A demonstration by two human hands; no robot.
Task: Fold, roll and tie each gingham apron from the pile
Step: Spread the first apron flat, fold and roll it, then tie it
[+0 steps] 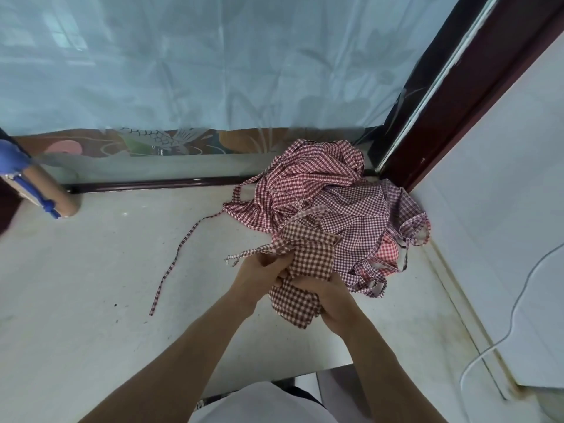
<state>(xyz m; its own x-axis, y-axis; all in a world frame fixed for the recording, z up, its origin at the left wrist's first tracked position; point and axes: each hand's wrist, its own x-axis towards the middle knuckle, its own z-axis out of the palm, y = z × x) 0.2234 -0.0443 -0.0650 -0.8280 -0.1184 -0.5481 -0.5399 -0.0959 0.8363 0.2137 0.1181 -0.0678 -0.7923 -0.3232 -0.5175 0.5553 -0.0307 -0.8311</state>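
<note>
A brown-and-white gingham apron (308, 257) is bunched between both my hands at the near edge of the pile. My left hand (262, 271) grips its left side, where a short tie end sticks out to the left. My right hand (323, 293) holds its lower right part, fingers curled into the cloth. Behind it lies the pile of gingham aprons (329, 190): a red one on top, a purple one (360, 221) to the right, and a bright red one partly hidden under it. A long red tie (177, 254) trails from the pile across the table.
The white table (91, 285) runs to a glass window with a pale blue curtain (213, 62) at the back. A dark red window frame (457, 102) and a white wall close off the right. A cardboard roll with a blue tool (45, 190) stands at far left. A white cable (518, 300) hangs on the right.
</note>
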